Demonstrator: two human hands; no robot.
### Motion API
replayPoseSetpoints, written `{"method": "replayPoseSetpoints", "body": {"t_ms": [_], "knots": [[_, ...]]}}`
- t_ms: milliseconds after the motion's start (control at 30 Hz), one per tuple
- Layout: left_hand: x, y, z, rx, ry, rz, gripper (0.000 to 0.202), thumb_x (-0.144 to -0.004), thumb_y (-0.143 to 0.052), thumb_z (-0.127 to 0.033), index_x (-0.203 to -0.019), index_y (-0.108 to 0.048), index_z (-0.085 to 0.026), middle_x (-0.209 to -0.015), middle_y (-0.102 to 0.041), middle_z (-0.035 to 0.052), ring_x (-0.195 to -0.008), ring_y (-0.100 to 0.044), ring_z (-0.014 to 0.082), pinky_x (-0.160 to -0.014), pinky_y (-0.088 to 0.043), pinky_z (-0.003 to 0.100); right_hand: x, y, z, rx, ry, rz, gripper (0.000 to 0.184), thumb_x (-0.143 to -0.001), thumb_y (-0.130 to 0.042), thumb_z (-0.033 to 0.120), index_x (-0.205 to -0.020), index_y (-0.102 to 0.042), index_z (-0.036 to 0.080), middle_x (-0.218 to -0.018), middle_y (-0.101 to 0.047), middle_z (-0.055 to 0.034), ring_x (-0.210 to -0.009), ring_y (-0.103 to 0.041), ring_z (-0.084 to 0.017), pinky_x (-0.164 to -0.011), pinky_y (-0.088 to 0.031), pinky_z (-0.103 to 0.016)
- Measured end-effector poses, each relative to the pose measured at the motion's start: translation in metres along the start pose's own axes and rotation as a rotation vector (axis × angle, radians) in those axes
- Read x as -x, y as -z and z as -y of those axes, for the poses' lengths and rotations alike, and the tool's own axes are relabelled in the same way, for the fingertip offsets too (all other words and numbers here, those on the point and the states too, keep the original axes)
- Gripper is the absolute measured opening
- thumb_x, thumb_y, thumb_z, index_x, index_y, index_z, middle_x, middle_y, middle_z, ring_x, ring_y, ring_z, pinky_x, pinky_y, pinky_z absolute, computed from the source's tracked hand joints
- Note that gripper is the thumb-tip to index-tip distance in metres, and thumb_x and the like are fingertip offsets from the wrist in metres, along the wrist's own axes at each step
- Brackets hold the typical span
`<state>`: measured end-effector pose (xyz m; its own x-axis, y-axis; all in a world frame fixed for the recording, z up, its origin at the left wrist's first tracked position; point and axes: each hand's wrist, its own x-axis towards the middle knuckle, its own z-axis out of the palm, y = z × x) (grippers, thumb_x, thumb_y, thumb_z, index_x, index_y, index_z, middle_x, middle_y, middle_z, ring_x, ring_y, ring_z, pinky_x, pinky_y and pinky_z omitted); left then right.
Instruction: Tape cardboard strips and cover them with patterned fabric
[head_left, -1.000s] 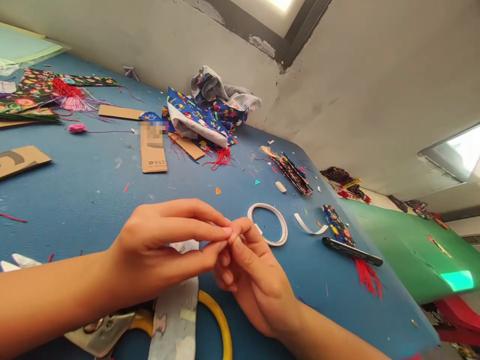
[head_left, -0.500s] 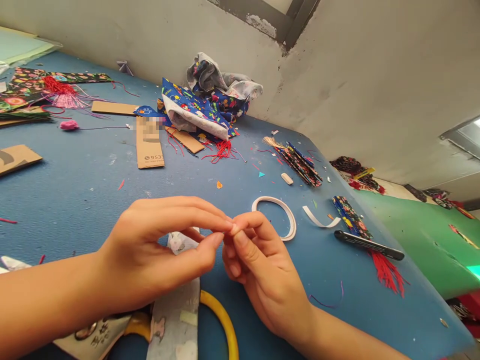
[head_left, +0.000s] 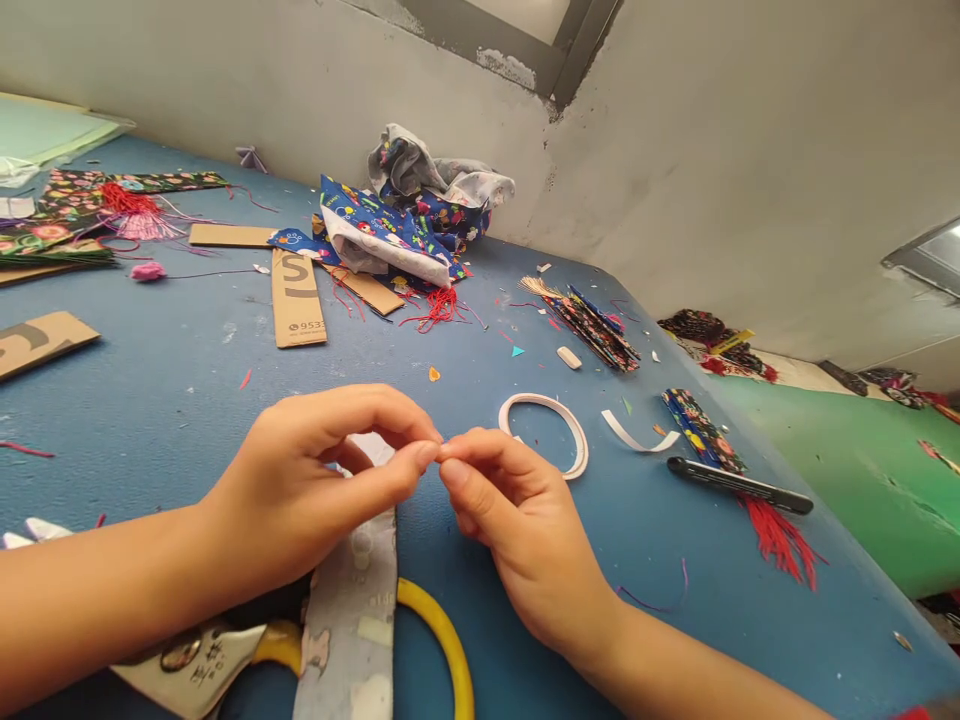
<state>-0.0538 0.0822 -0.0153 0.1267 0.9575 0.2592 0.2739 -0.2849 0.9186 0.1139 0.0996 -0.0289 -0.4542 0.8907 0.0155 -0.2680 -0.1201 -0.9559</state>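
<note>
My left hand (head_left: 322, 490) and my right hand (head_left: 525, 530) meet fingertip to fingertip above the blue table (head_left: 225, 400). Both thumbs and forefingers are pinched together; whatever lies between them is too small to make out. Under my left hand lies a grey patterned fabric strip (head_left: 360, 600) with a pale piece of tape stuck on it. Beneath that strip are scissors with yellow handles (head_left: 450, 630), their metal blades (head_left: 199, 665) partly covered by my left forearm. Just beyond my right hand rests a roll of white double-sided tape (head_left: 581, 440).
To the right are a curled white strip (head_left: 637, 435), a black utility knife (head_left: 739, 485) and a bookmark with a red tassel (head_left: 780, 535). Crumpled blue fabric (head_left: 390, 225) and cardboard strips (head_left: 298, 300) lie at the back, floral pieces (head_left: 67, 215) at far left.
My left thumb has come up to its forefinger, closing into a pinch. Both hands have shifted slightly left, and the camera view has tilted a little.
</note>
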Motion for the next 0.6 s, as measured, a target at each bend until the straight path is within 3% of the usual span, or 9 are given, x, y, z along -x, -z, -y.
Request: {"method": "replayPoseSetpoints", "body": {"t_ms": [133, 467, 600], "knots": [[-0.0062, -0.0007, -0.0024, 0.191, 0.165, 0.049, 0.014, -0.084, -0.060, -0.033, -0.079, -0.067, -0.021, -0.075, -0.062, -0.0027, -0.061, -0.058, 0.0094, -0.044, -0.054, 0.013, -0.0020, 0.0003, -0.0020, -0.053, -0.028, -0.005, 0.004, -0.083, -0.065, 0.025, -0.081, -0.069, 0.027, -0.061, -0.049, 0.0074, -0.051, -0.036, -0.004, -0.045, -0.027, -0.018], [-0.0072, 0.0029, 0.0010, 0.347, 0.298, 0.023, 0.023, -0.086, -0.055, -0.039, -0.084, -0.068, -0.020, -0.072, -0.064, 0.0001, -0.061, -0.061, 0.0135, -0.042, -0.055, 0.018, -0.0021, 0.0029, -0.0040, -0.033, -0.074, -0.050, 0.005, -0.082, -0.066, 0.031, -0.082, -0.068, 0.027, -0.059, -0.046, 0.0073, -0.050, -0.036, -0.005, -0.045, -0.027, -0.017], [-0.0081, 0.0025, 0.0000, 0.323, 0.334, -0.008, 0.017, -0.074, -0.070, -0.035, -0.072, -0.063, -0.020, -0.067, -0.060, -0.0036, -0.057, -0.057, 0.0105, -0.043, -0.053, 0.016, -0.0020, 0.0030, -0.0035, -0.027, -0.074, -0.062, 0.005, -0.082, -0.065, 0.032, -0.082, -0.067, 0.028, -0.058, -0.044, 0.0072, -0.050, -0.035, -0.005, -0.045, -0.027, -0.018]]}}
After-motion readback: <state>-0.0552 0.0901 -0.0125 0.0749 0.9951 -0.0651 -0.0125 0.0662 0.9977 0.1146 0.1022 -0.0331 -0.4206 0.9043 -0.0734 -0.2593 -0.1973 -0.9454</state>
